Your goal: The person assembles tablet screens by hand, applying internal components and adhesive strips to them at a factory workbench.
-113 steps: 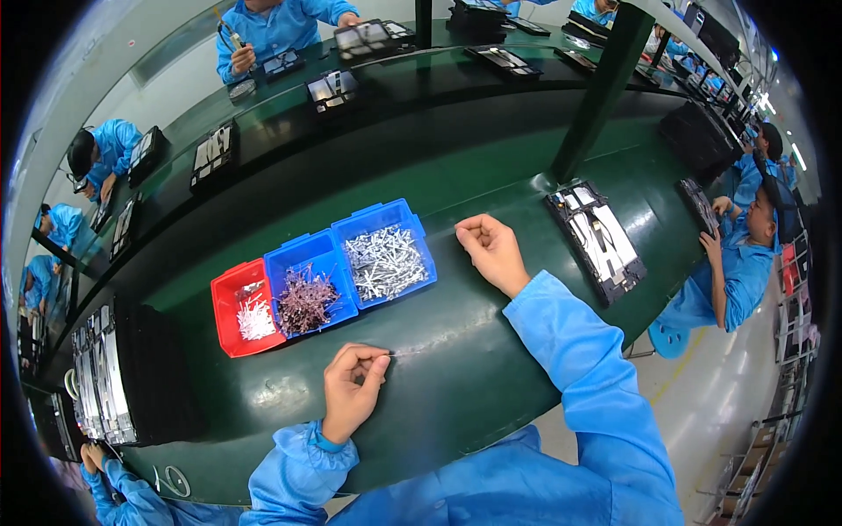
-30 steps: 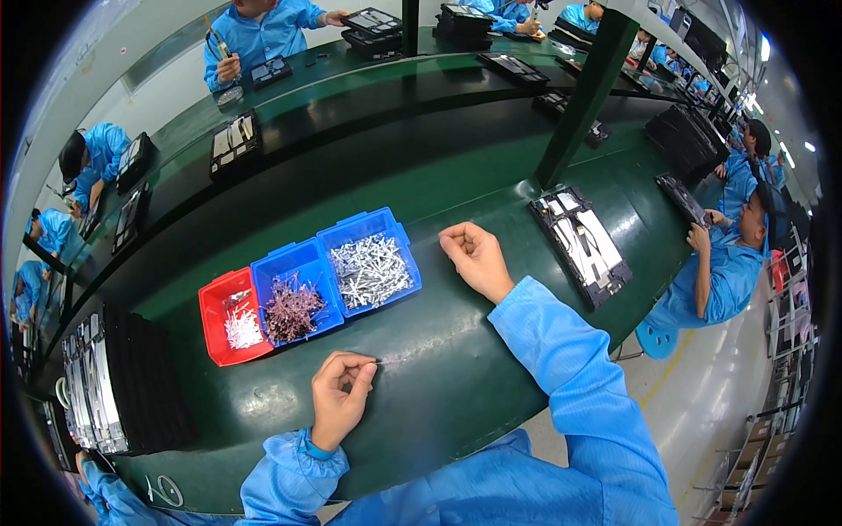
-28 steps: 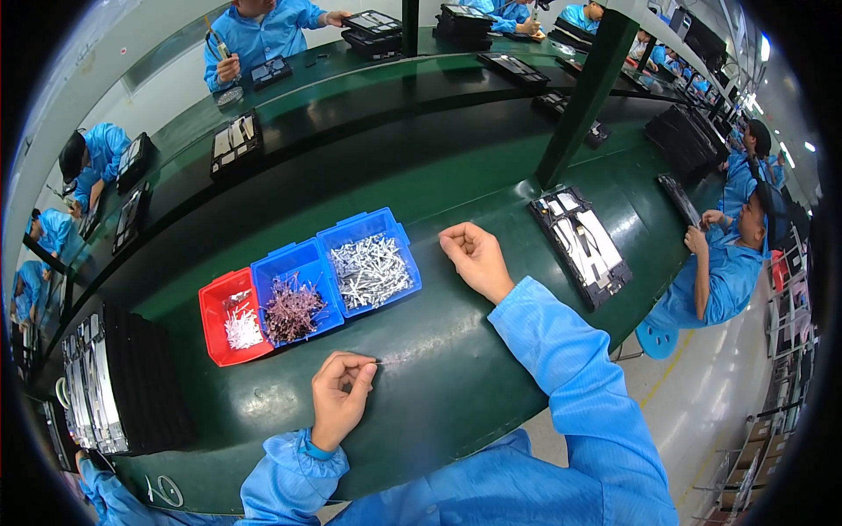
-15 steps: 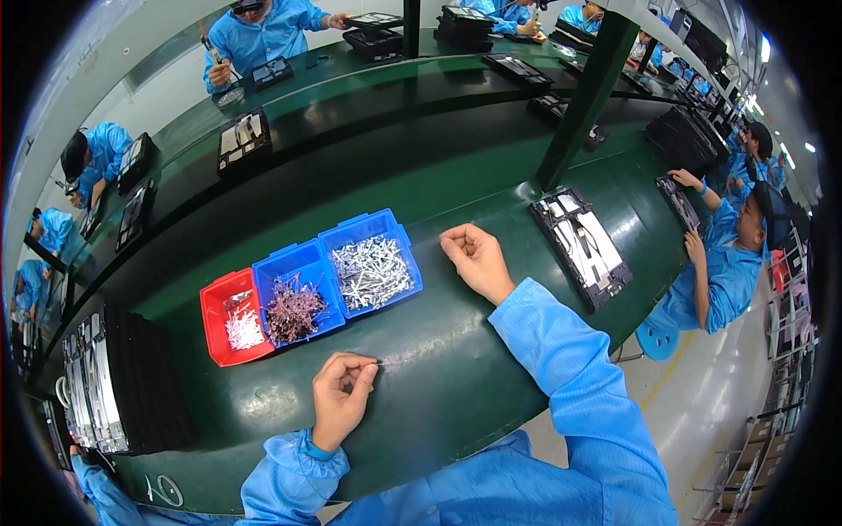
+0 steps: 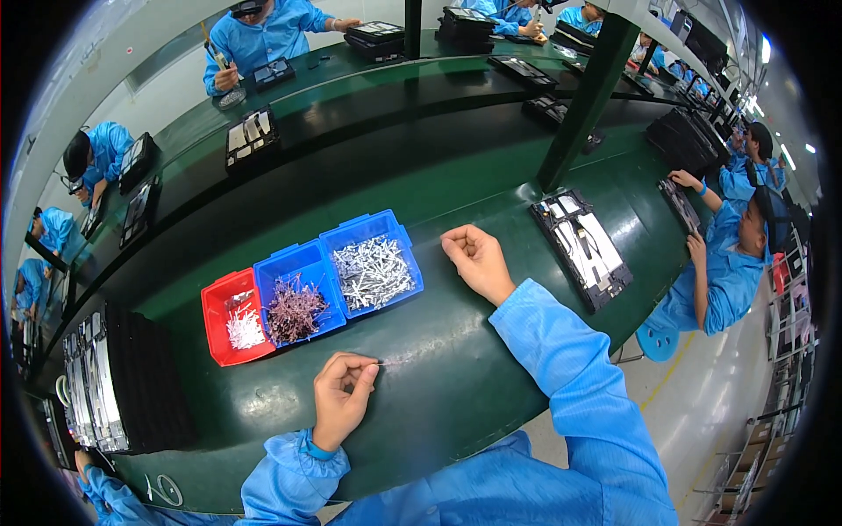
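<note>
My left hand (image 5: 343,399) is closed in a pinch above the green table, in front of the bins. A thin, small piece (image 5: 381,363) sticks out from its thumb and forefinger, too fine to name. To the right of the bins, my right hand (image 5: 478,263) has its fingers curled together; whatever it may hold is hidden. Three joined bins stand in a row: a red bin (image 5: 216,326) with small white pieces (image 5: 245,328), a blue bin (image 5: 278,259) with brownish-pink thin wires (image 5: 296,310), and another blue bin (image 5: 358,229) with silvery-white strips (image 5: 373,271).
An opened flat device (image 5: 580,250) lies right of my right hand, near a green post (image 5: 588,101). Stacked devices (image 5: 132,381) stand at left. Behind the bins runs a dark belt (image 5: 351,145) carrying devices. A co-worker (image 5: 724,263) sits at right; others work across.
Devices on the dark belt have shifted slightly to the right. The co-worker across has lowered the hand with the tool. Both my hands keep their places.
</note>
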Demonstrator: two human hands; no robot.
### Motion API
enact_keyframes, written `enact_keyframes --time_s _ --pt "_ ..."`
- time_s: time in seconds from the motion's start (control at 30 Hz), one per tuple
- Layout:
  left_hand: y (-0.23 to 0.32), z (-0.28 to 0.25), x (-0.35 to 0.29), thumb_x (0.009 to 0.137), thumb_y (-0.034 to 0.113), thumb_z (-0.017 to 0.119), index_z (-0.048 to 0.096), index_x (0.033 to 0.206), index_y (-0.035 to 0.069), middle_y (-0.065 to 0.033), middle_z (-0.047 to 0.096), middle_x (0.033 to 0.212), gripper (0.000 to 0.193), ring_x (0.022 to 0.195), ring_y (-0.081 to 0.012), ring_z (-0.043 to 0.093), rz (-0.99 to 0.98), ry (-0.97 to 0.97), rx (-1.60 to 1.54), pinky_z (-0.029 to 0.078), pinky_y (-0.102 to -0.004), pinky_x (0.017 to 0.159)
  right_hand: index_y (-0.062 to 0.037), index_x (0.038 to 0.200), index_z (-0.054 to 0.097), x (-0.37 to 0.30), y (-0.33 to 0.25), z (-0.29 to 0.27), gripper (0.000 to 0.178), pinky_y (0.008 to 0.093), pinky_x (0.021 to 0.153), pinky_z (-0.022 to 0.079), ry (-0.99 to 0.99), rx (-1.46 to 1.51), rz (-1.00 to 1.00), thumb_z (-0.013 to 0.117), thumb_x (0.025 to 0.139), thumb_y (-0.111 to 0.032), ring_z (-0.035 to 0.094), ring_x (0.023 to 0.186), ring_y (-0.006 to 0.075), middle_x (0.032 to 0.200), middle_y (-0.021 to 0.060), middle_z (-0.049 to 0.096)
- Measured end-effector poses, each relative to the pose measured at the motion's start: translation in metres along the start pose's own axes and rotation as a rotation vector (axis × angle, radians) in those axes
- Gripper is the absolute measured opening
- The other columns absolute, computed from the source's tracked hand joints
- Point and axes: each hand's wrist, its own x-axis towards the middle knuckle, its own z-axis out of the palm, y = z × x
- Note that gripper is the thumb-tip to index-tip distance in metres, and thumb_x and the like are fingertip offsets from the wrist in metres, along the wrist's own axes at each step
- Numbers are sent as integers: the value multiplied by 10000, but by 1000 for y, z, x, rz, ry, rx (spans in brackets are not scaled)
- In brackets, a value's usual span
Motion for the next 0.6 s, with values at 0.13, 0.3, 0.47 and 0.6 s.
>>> enact_keyframes --time_s 0.13,0.3,0.47,0.6 --pt "1 0 0 960 23 722 699 997 -53 -65 652 981 87 713 -79 642 3 2 1 502 -205 614 -9 1046 682 1 0 0 103 174 557 424 5 -18 -14 689 999 -102 525 638 -9 821 -40 657" --pt "0 0 0 960 22 721 700 996 -51 -64 652 982 85 709 -76 637 -2 2 4 500 -205 613 -10 1046 682 1 1 0 104 172 562 426 1 -9 -15 688 1001 -103 528 641 -9 824 -39 657" --pt "-1 0 0 960 25 722 700 993 -50 -62 649 975 85 705 -75 633 0 3 -1 495 -203 612 -9 1048 682 0 0 0 107 170 570 428 4 -5 -5 688 1002 -106 532 648 -7 828 -37 658" --pt "1 1 0 960 29 723 700 994 -50 -63 649 974 89 706 -77 633 9 6 -4 494 -204 612 -8 1051 682 0 -1 0 110 170 576 430 2 -8 31 689 1002 -106 534 654 -6 828 -36 659"
